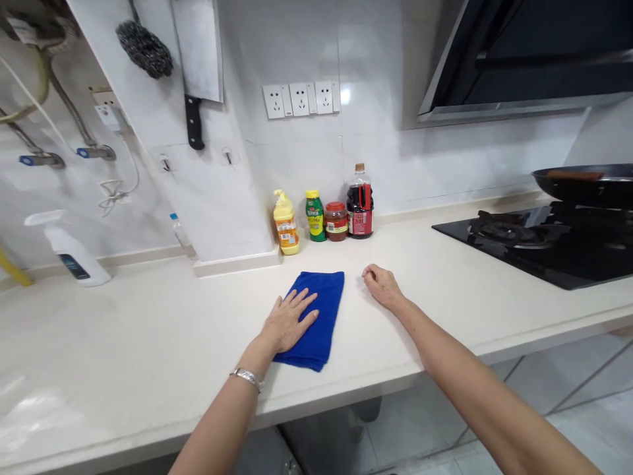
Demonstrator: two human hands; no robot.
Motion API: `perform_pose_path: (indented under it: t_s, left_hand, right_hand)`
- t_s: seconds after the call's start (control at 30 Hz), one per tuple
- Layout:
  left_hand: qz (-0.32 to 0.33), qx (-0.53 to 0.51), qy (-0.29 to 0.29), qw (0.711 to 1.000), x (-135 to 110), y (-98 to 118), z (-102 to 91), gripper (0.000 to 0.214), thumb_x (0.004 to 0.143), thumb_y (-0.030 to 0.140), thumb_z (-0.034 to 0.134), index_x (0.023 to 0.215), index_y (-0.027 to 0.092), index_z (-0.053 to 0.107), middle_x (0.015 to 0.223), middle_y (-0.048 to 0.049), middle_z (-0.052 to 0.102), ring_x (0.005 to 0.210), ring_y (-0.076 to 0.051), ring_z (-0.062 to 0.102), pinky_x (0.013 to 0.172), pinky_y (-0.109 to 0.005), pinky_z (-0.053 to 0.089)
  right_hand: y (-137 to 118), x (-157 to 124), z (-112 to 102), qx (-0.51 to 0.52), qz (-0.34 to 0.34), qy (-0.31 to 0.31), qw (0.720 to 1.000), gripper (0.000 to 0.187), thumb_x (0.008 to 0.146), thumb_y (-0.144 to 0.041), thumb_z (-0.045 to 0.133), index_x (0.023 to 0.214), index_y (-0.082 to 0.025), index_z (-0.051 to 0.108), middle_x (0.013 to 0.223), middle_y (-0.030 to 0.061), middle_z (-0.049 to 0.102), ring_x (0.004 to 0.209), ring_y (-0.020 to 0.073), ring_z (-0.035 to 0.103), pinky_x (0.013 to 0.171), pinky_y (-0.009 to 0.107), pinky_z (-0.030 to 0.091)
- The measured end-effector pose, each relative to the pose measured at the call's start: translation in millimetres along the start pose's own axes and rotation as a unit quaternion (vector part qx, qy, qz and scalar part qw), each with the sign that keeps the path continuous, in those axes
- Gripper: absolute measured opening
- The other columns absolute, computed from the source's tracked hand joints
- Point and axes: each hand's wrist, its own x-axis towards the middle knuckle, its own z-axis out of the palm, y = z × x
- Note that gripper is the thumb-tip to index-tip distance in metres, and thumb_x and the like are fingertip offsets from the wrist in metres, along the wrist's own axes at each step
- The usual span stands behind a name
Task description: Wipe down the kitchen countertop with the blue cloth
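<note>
Left grip (291, 322) is released, spread palm-down on the folded blue cloth (324, 313), which lies near the front edge of the white tabletop (163, 336). Right grip (382, 285) is loosely clenched, to the right of the cloth and apart from it. Behind the cloth, a yellow pump bottle (285, 224), green bottle (315, 216), red-lidded jar (336, 222) and dark sauce bottle (360, 204) stand in a row.
</note>
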Motion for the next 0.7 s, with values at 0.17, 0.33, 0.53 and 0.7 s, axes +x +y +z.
perform_pose_path:
  t_s: [0.17, 0.33, 0.53, 0.7]
  left_hand:
    - [-0.046, 0.001, 0.01, 0.999, -23.6, -51.3, -8.2, 0.064, 0.1, 0.061, 0.027, 0.158, 0.035, 0.034, 0.169, 0.0004, 0.022, 0.158, -0.028, 0.015, 0.127, -0.059, 0.01]
    - [-0.101, 0.006, 0.034, 0.994, -45.8, -116.2, -15.7, 0.065, 0.099, 0.06, 0.028, 0.158, 0.034, 0.035, 0.169, 0.0001, 0.024, 0.157, -0.028, 0.017, 0.127, -0.059, 0.012]
    - [-0.157, 0.04, 0.048, 0.986, -67.4, -164.2, -20.3, 0.065, 0.1, 0.057, 0.027, 0.159, 0.031, 0.033, 0.169, -0.0028, 0.024, 0.157, -0.028, 0.019, 0.126, -0.059, 0.017]
    - [-0.178, 0.075, 0.046, 0.98, -78.6, -152.8, -20.8, 0.064, 0.102, 0.053, 0.023, 0.161, 0.029, 0.027, 0.169, -0.005, 0.02, 0.157, -0.031, 0.019, 0.125, -0.06, 0.019]
  right_hand:
    - [12.8, 3.3, 5.5, 0.064, -0.012, 0.018, 0.998, 0.023, 0.086, -0.033, 0.042, 0.085, -0.023, 0.063, 0.071, 0.0004, 0.064, 0.067, 0.0171, 0.055, 0.067, 0.027, 0.04]
    - [18.3, 5.3, 7.4, 0.081, -0.006, 0.009, 0.997, 0.025, 0.085, -0.036, 0.042, 0.085, -0.024, 0.064, 0.073, 0.0008, 0.066, 0.069, 0.0177, 0.057, 0.069, 0.028, 0.041]
    - [18.5, 6.2, 7.9, 0.076, -0.005, 0.007, 0.997, 0.026, 0.085, -0.036, 0.042, 0.084, -0.023, 0.064, 0.071, 0.0004, 0.066, 0.067, 0.0173, 0.056, 0.069, 0.028, 0.042]
    - [14.7, 5.3, 6.9, 0.071, 0.001, 0.0, 0.998, 0.026, 0.085, -0.034, 0.042, 0.085, -0.022, 0.065, 0.072, 0.0007, 0.065, 0.067, 0.0171, 0.055, 0.066, 0.028, 0.039]
